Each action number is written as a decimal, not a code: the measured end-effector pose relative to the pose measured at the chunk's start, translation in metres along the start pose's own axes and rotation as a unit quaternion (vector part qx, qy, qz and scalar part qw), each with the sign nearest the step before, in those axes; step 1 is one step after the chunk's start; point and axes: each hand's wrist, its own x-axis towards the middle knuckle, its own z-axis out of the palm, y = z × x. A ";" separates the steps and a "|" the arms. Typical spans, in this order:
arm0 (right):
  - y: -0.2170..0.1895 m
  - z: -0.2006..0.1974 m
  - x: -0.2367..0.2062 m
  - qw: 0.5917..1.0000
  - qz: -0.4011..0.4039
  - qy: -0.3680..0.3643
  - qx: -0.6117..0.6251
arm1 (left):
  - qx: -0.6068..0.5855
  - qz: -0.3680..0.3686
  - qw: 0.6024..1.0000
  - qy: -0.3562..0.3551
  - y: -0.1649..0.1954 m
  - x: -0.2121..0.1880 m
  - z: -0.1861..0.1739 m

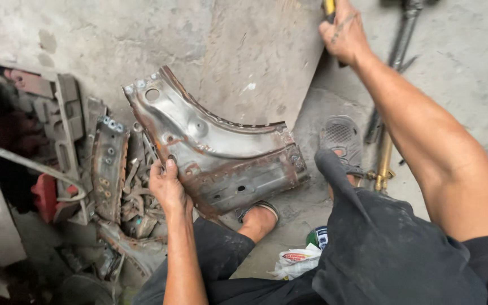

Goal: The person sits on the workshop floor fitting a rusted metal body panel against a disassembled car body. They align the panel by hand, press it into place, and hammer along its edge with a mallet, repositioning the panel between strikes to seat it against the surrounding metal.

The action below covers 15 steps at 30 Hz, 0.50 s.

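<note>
A curved, rusty sheet-metal car body panel [216, 149] lies tilted on the concrete floor in front of me. My left hand [166, 186] grips its lower left edge. My right hand [344, 33] is raised at the top of the view, closed around a tool with a yellow handle [329, 8]; the tool's head is out of view. My feet in sandals rest by the panel's lower right end, one foot [259, 217] touching its underside.
A heap of rusty scrap metal parts [114, 169] lies left of the panel. A flat board [261, 62] sits behind it. Long metal rods and a brass fitting [384, 164] lie at right. A crumpled white plastic bag [297, 261] is near my knee.
</note>
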 end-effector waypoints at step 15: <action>0.103 -0.101 -0.121 0.987 0.103 0.114 -0.043 | 0.102 0.048 0.992 -0.050 -0.020 -0.001 0.053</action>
